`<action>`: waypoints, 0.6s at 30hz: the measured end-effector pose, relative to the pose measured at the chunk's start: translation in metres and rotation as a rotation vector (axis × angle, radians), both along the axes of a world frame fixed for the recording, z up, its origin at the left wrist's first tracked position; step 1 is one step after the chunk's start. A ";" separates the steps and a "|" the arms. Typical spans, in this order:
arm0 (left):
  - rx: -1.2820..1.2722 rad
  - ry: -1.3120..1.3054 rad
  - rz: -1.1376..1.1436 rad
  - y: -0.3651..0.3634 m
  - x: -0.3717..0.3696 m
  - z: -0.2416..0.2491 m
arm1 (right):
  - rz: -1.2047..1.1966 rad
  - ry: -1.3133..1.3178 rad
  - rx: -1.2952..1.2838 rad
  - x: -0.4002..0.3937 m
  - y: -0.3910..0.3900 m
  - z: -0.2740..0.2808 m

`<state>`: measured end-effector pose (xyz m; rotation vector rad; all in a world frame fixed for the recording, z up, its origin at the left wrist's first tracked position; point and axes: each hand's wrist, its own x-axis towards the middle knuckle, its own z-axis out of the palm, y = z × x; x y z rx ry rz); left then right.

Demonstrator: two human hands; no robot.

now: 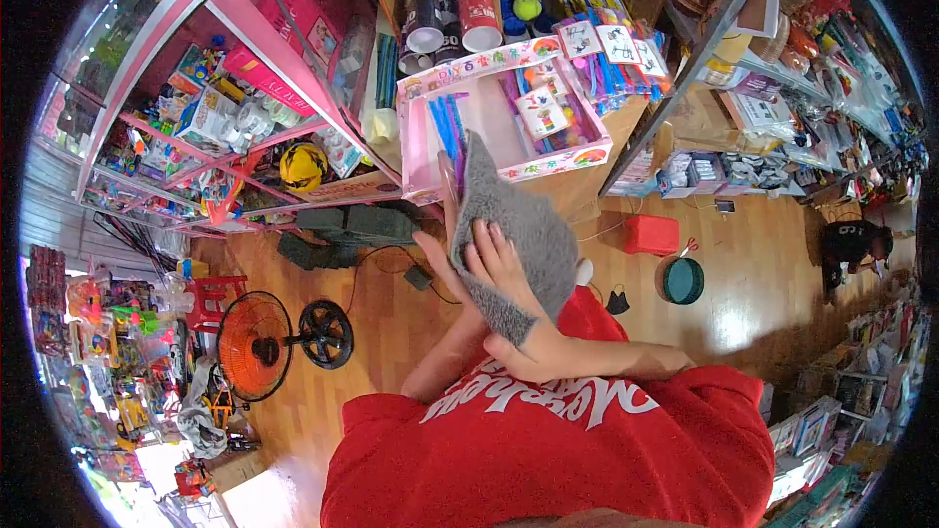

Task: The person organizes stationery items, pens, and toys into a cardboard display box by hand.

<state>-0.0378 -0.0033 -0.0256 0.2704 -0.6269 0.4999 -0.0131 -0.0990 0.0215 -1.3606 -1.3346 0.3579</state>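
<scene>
A grey cloth [533, 235] hangs between my two hands, in front of a pink and white open box [421, 142]. My right hand [509, 274] presses on the cloth, its fingers close together over a fold. Behind the cloth, my left hand [448, 259] is partly hidden; its thumb stands out to the side and its raised fingers lie along the cloth's left edge. Inside the box are blue and purple fuzzy sticks [450, 127] and clear packs with picture cards [541, 112]. More such packs [616, 49] lie at the box's right.
A pink-framed glass case [264, 29] stands left. On the floor are an orange fan [256, 345], a red box [651, 235] and a green round bin [683, 281]. Shelves of goods line the right, where another person [853, 242] is at the far side.
</scene>
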 end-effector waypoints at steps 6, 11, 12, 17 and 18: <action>0.160 0.951 0.414 -0.059 -0.020 0.007 | -0.163 0.121 0.071 0.057 0.039 0.013; -0.437 0.385 0.337 -0.046 -0.003 -0.011 | -0.074 0.076 0.047 0.022 0.015 -0.002; -0.365 0.371 0.400 -0.046 -0.002 -0.016 | -0.037 0.030 0.021 0.014 0.009 -0.003; 0.097 0.591 0.521 -0.061 -0.016 -0.025 | -0.165 0.190 0.159 0.030 0.027 0.004; 0.210 0.664 0.511 -0.064 -0.017 -0.023 | -0.196 0.287 0.207 0.046 0.037 0.009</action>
